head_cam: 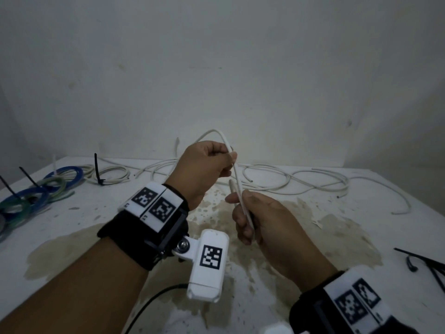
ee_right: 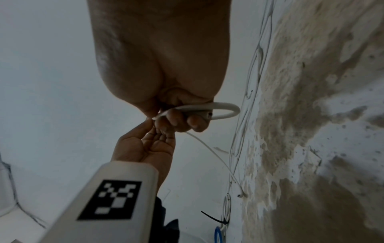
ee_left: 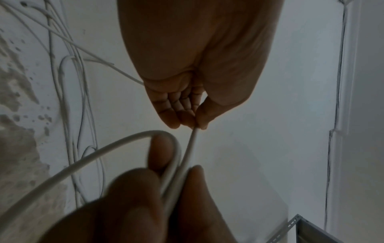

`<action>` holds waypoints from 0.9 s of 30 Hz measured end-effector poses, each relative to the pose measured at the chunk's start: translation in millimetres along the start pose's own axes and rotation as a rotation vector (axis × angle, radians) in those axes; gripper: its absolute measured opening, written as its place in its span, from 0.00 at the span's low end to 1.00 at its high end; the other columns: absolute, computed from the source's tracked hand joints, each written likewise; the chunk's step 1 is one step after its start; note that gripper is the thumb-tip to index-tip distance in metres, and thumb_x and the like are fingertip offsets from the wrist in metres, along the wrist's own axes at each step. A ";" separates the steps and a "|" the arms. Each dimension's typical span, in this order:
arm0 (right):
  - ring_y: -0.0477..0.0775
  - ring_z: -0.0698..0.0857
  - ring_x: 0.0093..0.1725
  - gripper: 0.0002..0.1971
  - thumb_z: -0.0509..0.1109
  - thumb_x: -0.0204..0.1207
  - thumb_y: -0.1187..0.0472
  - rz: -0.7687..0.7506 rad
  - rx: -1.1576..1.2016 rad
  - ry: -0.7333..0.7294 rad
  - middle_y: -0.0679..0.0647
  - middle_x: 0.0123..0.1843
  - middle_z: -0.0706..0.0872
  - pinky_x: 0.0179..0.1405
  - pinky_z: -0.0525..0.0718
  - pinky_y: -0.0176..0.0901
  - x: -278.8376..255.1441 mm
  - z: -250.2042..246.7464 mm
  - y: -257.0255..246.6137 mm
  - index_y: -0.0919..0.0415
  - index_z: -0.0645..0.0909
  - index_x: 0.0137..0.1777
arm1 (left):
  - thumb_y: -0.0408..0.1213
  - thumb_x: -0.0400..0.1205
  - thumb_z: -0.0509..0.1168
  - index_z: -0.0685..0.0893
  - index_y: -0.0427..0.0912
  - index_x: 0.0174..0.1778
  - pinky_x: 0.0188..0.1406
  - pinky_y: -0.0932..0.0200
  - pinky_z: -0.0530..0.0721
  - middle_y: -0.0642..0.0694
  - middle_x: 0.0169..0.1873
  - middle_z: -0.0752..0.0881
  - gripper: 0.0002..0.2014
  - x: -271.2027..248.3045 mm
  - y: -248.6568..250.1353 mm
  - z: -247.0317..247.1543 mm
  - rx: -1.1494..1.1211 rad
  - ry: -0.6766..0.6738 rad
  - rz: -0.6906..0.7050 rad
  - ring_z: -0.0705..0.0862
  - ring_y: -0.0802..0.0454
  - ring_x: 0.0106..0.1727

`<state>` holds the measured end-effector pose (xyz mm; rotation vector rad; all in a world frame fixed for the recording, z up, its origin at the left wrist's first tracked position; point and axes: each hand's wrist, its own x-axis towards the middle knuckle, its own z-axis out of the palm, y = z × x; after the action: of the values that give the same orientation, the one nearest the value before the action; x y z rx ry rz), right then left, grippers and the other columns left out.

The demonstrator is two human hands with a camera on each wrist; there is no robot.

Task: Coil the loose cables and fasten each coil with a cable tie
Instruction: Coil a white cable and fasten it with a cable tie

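Observation:
A loose white cable (head_cam: 237, 174) runs between my two hands above the stained table (head_cam: 325, 237). My left hand (head_cam: 207, 160) is raised and pinches the cable between thumb and fingertips, as the left wrist view shows (ee_left: 187, 115). My right hand (head_cam: 260, 220) is lower and nearer, and its fingers curl round a small loop of the same cable (ee_right: 226, 105). The cable's cut end (head_cam: 231, 183) sticks up just above that hand. Beyond the left hand the cable arches over and drops to the table.
Several loose white cables (head_cam: 289, 182) sprawl along the back of the table. At the left lie blue and green coils (head_cam: 36, 196) and a white coil (head_cam: 108, 174), each with a black tie. Spare black cable ties (head_cam: 428, 263) lie at the right edge. A wall stands behind.

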<state>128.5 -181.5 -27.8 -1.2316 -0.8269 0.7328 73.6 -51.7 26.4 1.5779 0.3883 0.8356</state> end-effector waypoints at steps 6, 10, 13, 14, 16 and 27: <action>0.48 0.68 0.24 0.16 0.51 0.87 0.57 -0.026 0.044 0.060 0.49 0.26 0.74 0.26 0.66 0.44 0.6 2.3 1.5 0.62 0.80 0.48 | 0.27 0.80 0.67 0.82 0.34 0.39 0.39 0.61 0.85 0.44 0.32 0.81 0.04 3.7 -0.4 -0.2 -0.029 0.029 -0.021 0.79 0.52 0.33; 0.47 0.68 0.24 0.16 0.53 0.86 0.57 0.005 0.048 0.071 0.49 0.27 0.74 0.26 0.65 0.42 0.5 -2.1 -0.9 0.62 0.80 0.49 | 0.28 0.80 0.67 0.80 0.34 0.42 0.39 0.60 0.85 0.44 0.33 0.81 0.03 2.9 -2.8 0.6 -0.039 0.042 -0.034 0.79 0.52 0.33; 0.47 0.67 0.23 0.15 0.53 0.86 0.57 0.008 0.050 0.062 0.49 0.27 0.74 0.25 0.64 0.42 1.2 -6.0 -5.3 0.62 0.80 0.47 | 0.38 0.80 0.69 0.77 0.37 0.51 0.45 0.53 0.84 0.46 0.39 0.80 0.10 4.5 -8.2 0.2 0.169 0.077 -0.034 0.80 0.51 0.38; 0.47 0.67 0.23 0.15 0.54 0.86 0.58 0.003 0.064 0.052 0.50 0.27 0.74 0.25 0.65 0.42 1.2 -7.5 -8.4 0.63 0.80 0.46 | 0.42 0.80 0.69 0.75 0.40 0.54 0.47 0.54 0.82 0.48 0.42 0.79 0.13 5.7 -11.7 -1.2 0.345 0.108 0.053 0.79 0.53 0.41; 0.47 0.68 0.23 0.15 0.53 0.86 0.59 -0.009 0.095 0.021 0.51 0.27 0.75 0.24 0.68 0.41 0.9 -9.9 -17.6 0.63 0.79 0.45 | 0.46 0.82 0.64 0.77 0.43 0.57 0.58 0.62 0.75 0.52 0.51 0.78 0.13 4.5 -14.2 -3.9 0.594 0.111 0.386 0.77 0.56 0.52; 0.42 0.61 0.19 0.13 0.54 0.85 0.59 -0.044 0.211 0.013 0.48 0.25 0.69 0.15 0.63 0.32 -6.5 -28.5 -93.0 0.64 0.76 0.45 | 0.47 0.83 0.53 0.76 0.43 0.45 0.44 0.46 0.79 0.48 0.33 0.83 0.12 16.1 -28.4 9.7 0.346 -0.197 0.416 0.82 0.45 0.38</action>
<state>153.1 -218.6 58.9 -1.0253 -0.7433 0.7553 97.5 -42.2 4.0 2.0878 0.0588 0.9499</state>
